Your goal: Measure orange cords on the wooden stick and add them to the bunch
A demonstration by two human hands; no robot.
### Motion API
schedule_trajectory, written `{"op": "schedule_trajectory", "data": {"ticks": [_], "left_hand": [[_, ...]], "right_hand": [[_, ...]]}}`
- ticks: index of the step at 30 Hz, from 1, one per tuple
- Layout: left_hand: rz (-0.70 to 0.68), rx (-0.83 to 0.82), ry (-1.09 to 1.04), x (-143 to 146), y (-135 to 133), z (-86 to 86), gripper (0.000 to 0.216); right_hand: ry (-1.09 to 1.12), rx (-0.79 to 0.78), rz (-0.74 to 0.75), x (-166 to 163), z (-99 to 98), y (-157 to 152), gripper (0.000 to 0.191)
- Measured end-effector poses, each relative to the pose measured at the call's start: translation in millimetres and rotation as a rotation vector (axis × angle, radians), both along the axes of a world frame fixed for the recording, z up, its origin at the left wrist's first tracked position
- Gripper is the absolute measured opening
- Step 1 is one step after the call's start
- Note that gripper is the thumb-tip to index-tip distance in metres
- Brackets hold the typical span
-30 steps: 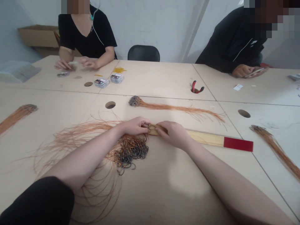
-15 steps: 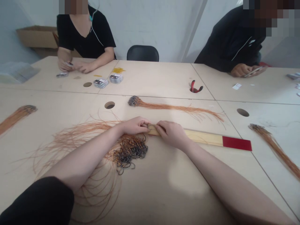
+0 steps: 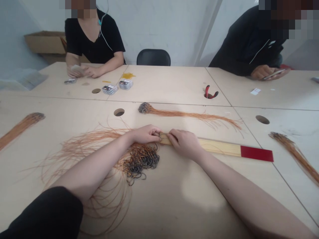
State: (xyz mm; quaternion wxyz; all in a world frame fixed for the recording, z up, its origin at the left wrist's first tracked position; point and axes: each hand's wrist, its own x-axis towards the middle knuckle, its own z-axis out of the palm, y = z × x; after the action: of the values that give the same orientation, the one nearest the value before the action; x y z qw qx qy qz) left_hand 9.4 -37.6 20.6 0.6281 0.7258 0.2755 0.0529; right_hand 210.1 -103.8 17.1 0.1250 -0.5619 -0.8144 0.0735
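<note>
My left hand (image 3: 149,134) is closed, thumb and fingers pinched at the left end of a long flat yellow strip (image 3: 219,146) with a red end (image 3: 256,153). My right hand (image 3: 185,141) is closed over the same strip, a short gap from the left. A small dark curved piece, looking like a hook, shows between the fingertips. One thin orange fishing line lies along the strip, right of my right hand; the grip on it is partly hidden. Below my left wrist lies a pile of dark fishing hooks (image 3: 142,161), their orange lines (image 3: 82,141) fanned leftward.
Bundled hooks with orange lines lie behind (image 3: 144,108), at left (image 3: 36,116) and at right (image 3: 276,136). Red-handled pliers (image 3: 210,93) stick out of a table hole. Stacked small packs (image 3: 109,89) sit farther back. Two people sit across the table.
The whole view has shifted slightly. My hands keep nearly the same pinch on the strip. The person at the far left now holds a pale flat item.
</note>
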Motion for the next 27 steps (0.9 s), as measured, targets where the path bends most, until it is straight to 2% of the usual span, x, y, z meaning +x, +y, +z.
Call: {"op": "schedule_trajectory", "data": {"ticks": [20,27], "left_hand": [[-0.001,0.017,0.038,-0.9,2.4,-0.2,0.019],[-0.022,0.013,0.006,-0.8,0.5,2.2,0.018]], "right_hand": [[-0.029,0.008,0.003,-1.1,0.3,0.9,0.034],[-0.004,-0.039,0.004,0.6,7.4,-0.5,0.030]]}}
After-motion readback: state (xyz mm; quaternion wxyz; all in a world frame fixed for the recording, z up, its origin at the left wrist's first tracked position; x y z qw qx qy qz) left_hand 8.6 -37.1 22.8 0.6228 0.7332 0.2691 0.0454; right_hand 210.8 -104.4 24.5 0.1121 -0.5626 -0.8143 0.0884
